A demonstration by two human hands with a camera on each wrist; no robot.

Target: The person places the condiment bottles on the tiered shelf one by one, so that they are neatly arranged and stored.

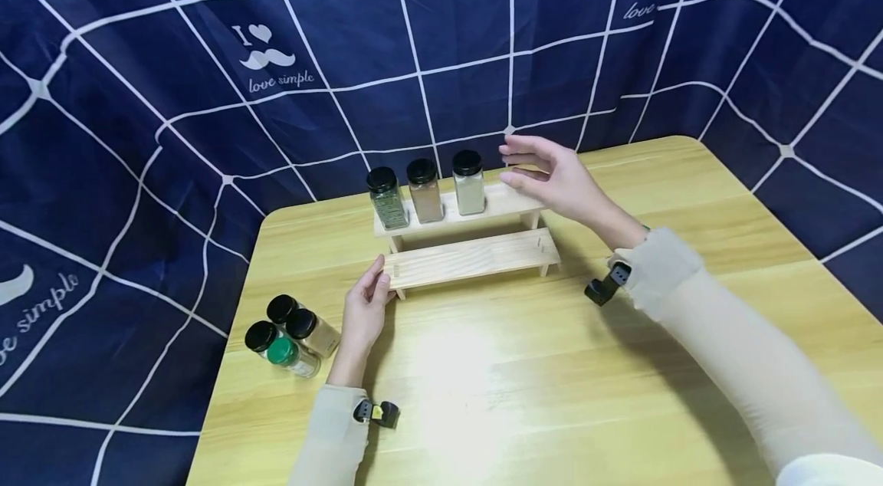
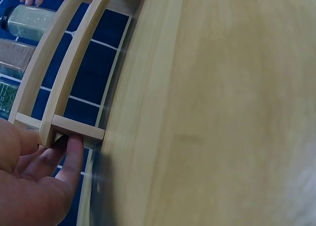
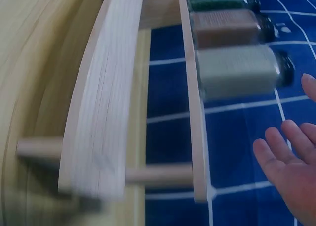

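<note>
A two-step wooden spice rack (image 1: pixel 476 257) stands on the table, its lower step bare. On the upper step three black-capped glass jars stand upright: one of green flakes (image 1: pixel 389 204), one of brown powder (image 1: pixel 425 195) and one of pale powder (image 1: pixel 470 187). My left hand (image 1: pixel 363 310) pinches the left end of the lower step, thumb on top and fingers around the leg (image 2: pixel 79 127). To the right of the pale jar (image 3: pixel 237 72), my right hand (image 1: pixel 562 179) hovers over the rack's right end, fingers extended with nothing in them.
At the left of the table several more jars stand close together, among them a green-capped jar (image 1: pixel 293 357) and a black-capped jar of tan powder (image 1: pixel 314 333). A blue gridded cloth (image 1: pixel 455 34) hangs behind the table (image 1: pixel 483 394) and along its sides.
</note>
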